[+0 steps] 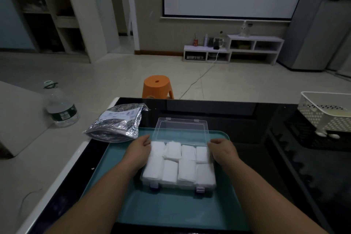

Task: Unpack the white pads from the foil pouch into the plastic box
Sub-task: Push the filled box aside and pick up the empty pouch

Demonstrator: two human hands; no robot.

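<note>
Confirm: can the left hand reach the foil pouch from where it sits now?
Probably yes. The foil pouch lies just beyond the left hand, at the tray's far-left corner, with nothing between them.

The left hand and the right hand are both showing bare. The two arms are showing bare too.

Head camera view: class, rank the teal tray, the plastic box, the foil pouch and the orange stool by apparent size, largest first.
1. Teal tray
2. Plastic box, lid open
3. Foil pouch
4. Orange stool: smallest here, but it stands farther off on the floor, so its true rank is unsure.
</note>
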